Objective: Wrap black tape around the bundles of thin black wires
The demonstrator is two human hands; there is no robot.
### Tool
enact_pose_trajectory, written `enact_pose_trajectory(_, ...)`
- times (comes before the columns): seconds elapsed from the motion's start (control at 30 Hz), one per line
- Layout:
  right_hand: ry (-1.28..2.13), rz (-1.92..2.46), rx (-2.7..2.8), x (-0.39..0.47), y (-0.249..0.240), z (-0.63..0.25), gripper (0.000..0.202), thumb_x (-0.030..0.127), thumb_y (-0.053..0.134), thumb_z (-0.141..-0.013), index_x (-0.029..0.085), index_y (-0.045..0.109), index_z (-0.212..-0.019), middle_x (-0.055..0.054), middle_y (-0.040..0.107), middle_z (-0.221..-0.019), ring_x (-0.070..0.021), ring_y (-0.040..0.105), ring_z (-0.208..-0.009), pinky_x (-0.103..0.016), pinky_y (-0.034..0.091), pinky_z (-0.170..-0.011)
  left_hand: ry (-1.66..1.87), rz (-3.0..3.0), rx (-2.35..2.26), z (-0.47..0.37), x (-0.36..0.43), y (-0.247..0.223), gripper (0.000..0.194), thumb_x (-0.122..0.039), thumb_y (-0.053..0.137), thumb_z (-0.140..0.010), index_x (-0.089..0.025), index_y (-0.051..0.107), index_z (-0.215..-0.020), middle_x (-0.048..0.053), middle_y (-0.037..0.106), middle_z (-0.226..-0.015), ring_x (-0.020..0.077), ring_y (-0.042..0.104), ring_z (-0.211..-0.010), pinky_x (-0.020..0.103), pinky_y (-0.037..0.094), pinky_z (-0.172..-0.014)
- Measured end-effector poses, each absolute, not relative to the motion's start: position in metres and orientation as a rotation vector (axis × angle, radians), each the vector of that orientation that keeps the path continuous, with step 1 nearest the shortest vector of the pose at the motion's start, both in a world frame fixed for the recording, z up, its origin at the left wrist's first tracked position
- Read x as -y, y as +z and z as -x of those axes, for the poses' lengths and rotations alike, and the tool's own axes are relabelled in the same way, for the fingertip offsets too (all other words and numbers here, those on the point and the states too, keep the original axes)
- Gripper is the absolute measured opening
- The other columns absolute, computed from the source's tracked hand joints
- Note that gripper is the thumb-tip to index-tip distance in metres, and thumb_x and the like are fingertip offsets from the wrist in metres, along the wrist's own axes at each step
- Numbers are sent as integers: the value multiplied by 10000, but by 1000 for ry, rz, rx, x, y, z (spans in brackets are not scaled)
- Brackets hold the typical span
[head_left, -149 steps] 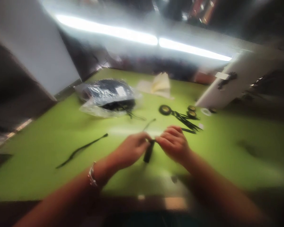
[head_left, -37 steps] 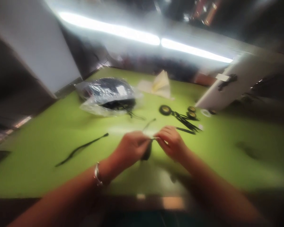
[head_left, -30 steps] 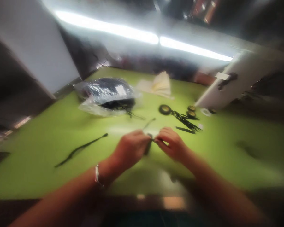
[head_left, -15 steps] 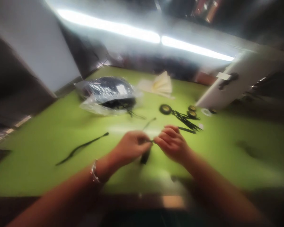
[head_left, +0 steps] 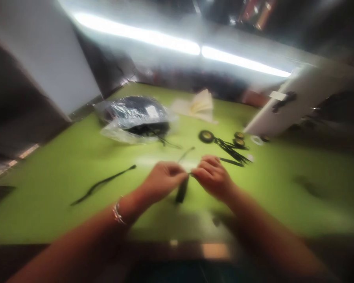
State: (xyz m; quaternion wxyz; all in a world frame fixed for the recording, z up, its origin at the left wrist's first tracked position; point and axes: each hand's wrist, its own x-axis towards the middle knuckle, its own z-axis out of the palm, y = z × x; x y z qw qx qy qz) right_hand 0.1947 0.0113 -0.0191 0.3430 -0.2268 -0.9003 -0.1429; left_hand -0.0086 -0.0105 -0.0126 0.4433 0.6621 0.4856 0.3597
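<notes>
My left hand (head_left: 163, 181) and my right hand (head_left: 214, 177) meet over the middle of the green table (head_left: 153, 220). Both are closed, fingertips pinching a thin black cord (head_left: 190, 173) that spans the small gap between them. Below my left fingertips shows a wider dark strip (head_left: 181, 191); whether it joins the cord I cannot tell. Left of my left hand, a black cord with a small thicker end (head_left: 103, 182) lies on the table. A thin dark cord end (head_left: 187, 153) lies just beyond my hands. Blur hides finer detail.
A clear plastic bag of dark goods (head_left: 135, 116) lies at the back left, beside pale fanned sheets (head_left: 203, 106). Beyond my right hand are a black tape roll (head_left: 206, 136), smaller rolls (head_left: 238, 140), several black strips (head_left: 230, 151) and a white ring (head_left: 256, 140). A white panel (head_left: 277, 104) stands behind.
Both hands have shifted very slightly up and left, still pinching the cord. More of the dark strip below my left fingers now shows. The things on the table stay put.
</notes>
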Motion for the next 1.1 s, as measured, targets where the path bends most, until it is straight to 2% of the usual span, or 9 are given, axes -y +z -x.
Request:
enact_pose_trajectory(0.07,-228,671,2333,-10,-18,-192,4,200,587,-875,201,584,-873,-23,610,-758,-180,517,-827,-354,440,-820,979,-1902,-1274,7,13,-15,158,-244,605,-804,-141,695,-724,30,634,-662,133,544,-622,260,413,-605)
enact_pose_trajectory(0.17,-112,776,2355,-6,-17,-188,59,223,555,-896,180,589,-919,-56,634,-819,-196,522,-838,-365,424,-806,1104,-2291,-1328,6,17,-21,181,-207,548,-852,-146,693,-764,40,611,-700,140,532,-641,269,402,-608)
enact_pose_trajectory(0.33,50,842,2332,-1,-18,-186,114,217,530,-910,188,572,-808,-36,614,-736,-172,514,-737,-318,407,-729,1152,-2721,-1303,7,18,-26,199,-178,504,-888,-167,696,-833,44,611,-723,157,516,-645,288,389,-602)
enact_pose_trajectory(0.5,-25,854,2332,-1,-18,-187,139,206,521,-903,193,550,-767,-28,596,-719,-174,492,-737,-321,386,-733,1111,-2388,-1161,8,13,-26,203,-172,521,-882,-177,706,-965,51,626,-796,142,560,-707,261,444,-666)
enact_pose_trajectory(0.6,-85,852,2358,-1,-16,-186,164,215,510,-908,192,539,-748,-19,569,-684,-173,466,-727,-327,376,-739,1101,-2222,-1140,8,11,-24,202,-184,554,-860,-198,727,-963,47,642,-799,140,578,-727,261,453,-692)
enact_pose_trajectory(0.73,-170,842,2388,0,-12,-185,171,218,518,-905,188,544,-738,-15,553,-673,-167,446,-716,-346,376,-791,1031,-2119,-1220,7,13,-18,115,-230,667,-767,-201,741,-850,22,647,-727,137,570,-679,256,433,-642)
enact_pose_trajectory(0.93,-250,835,2381,3,-10,-182,201,194,513,-899,193,537,-700,-4,523,-635,-157,411,-687,-344,381,-825,1036,-1925,-1287,5,14,-18,134,-148,602,-738,-178,733,-744,13,683,-679,124,591,-627,228,440,-591)
enact_pose_trajectory(1.1,-248,847,2336,2,-12,-182,169,189,529,-891,196,552,-724,-6,545,-647,-160,434,-702,-351,386,-841,884,-1589,-1227,10,11,-22,157,-227,631,-737,-134,750,-777,33,680,-581,130,574,-482,219,416,-442)
